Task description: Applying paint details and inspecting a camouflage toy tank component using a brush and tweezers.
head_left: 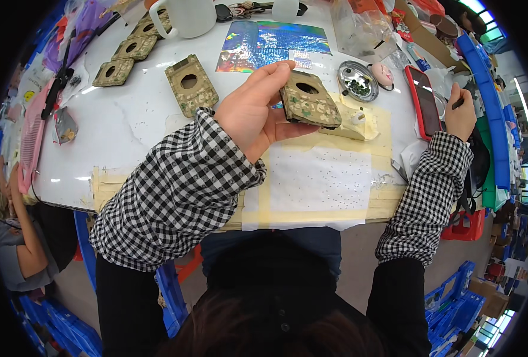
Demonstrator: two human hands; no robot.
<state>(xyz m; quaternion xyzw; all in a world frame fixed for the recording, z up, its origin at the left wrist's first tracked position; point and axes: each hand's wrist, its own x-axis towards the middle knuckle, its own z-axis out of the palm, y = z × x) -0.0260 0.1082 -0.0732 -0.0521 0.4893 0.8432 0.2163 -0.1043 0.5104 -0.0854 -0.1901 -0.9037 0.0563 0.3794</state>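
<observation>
Head view: the left hand [249, 116] has its grip clamped on a case [316, 108]. The right hand's [461, 116] grip, near the phone [422, 98], I cannot tell.

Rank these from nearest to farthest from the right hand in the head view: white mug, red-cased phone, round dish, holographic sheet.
1. Red-cased phone: just left of the right hand.
2. Round dish: left of the phone.
3. Holographic sheet: left of the dish.
4. White mug: far upper left.
</observation>
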